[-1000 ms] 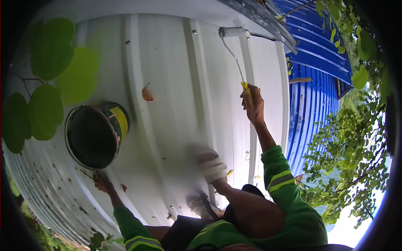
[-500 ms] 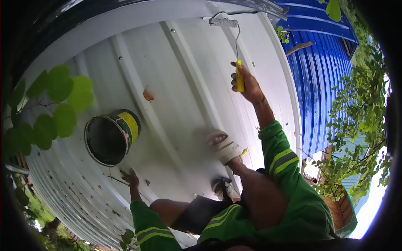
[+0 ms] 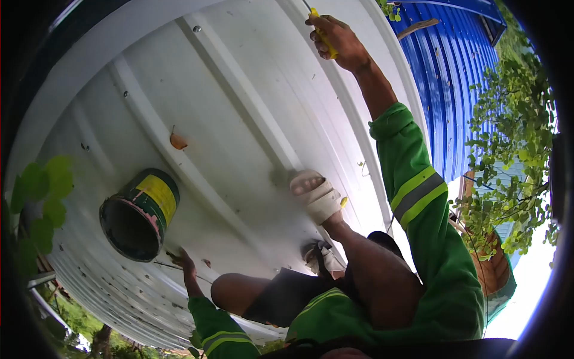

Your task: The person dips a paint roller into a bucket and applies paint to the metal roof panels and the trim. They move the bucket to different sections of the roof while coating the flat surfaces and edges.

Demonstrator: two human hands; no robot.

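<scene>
In the head view, my right hand (image 3: 344,45) is wrapped around the yellow handle of a paint roller (image 3: 326,43). The arm reaches far forward, and the roller's head is cut off by the top of the view. My left hand (image 3: 184,263) is low on the pale metal roof (image 3: 239,137), fingers stretched out, close to a thin dark rod or wire. Just beyond it a green paint bucket (image 3: 156,197) with a yellow label leans over, its dark mouth facing me.
My sandalled foot (image 3: 315,194) stands on the ribbed sheet. A dry leaf (image 3: 178,141) lies farther up, with screw heads nearby. Blue roofing (image 3: 442,90) borders the right edge. Leafy branches (image 3: 502,161) hang at right, others (image 3: 42,197) at left.
My right hand has moved forward and slightly left with the paint roller, taking its head out of view. The view has shifted, so the bucket and leaf appear lower and farther left.
</scene>
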